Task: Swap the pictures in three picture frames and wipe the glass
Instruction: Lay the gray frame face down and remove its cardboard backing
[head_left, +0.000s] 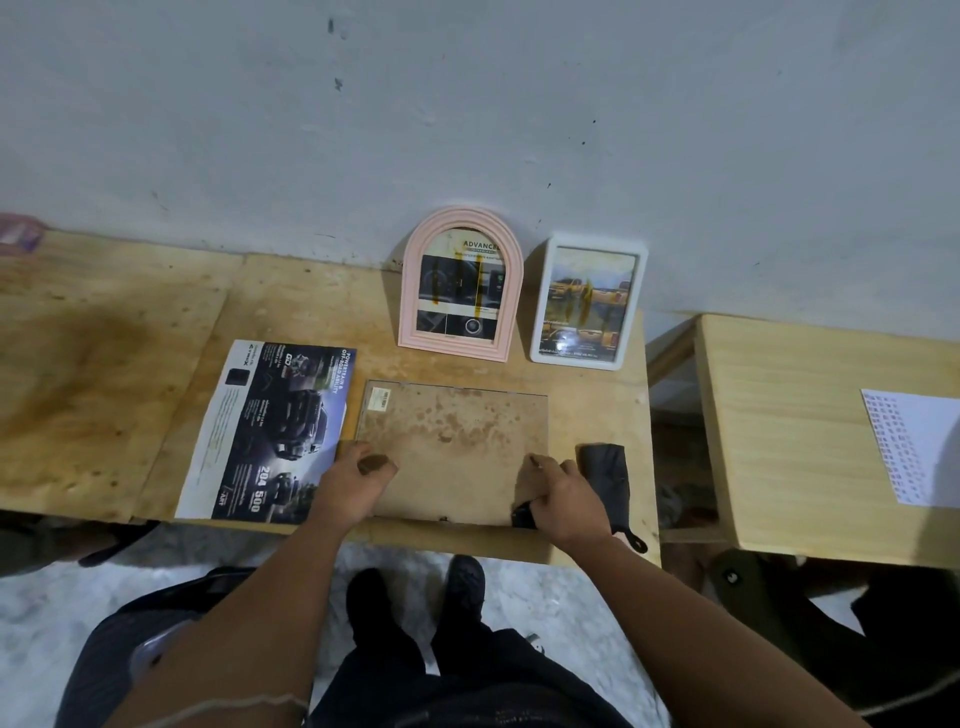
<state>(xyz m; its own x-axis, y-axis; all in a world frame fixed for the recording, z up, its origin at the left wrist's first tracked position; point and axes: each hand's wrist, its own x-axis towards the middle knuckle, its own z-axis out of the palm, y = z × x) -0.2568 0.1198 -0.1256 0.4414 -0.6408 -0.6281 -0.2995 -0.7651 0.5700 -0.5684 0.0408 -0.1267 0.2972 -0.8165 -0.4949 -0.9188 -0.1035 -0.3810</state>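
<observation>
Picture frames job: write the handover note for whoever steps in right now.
Left hand: fingers on the glass pane's left edge.
Right hand: on the pane's right corner, pinching a small black piece; which part, I cannot tell.
Pane lies flat on the table; car brochure page to its left, dark cloth to its right.
Pink arched frame and white frame lean on the wall, pictures in.
Left: whether this pane is wiped is unclear.

Stained plywood desk (156, 364) against wall. Flat on it: printed car brochure sheet (270, 431) toward front edge, left of centre; clear glass pane (457, 436) just beside it at front edge; dark folded cloth (605, 483) near front right corner. Standing at back edge: pink arched frame (460, 283), white rectangular frame (587, 301) just beside it
</observation>
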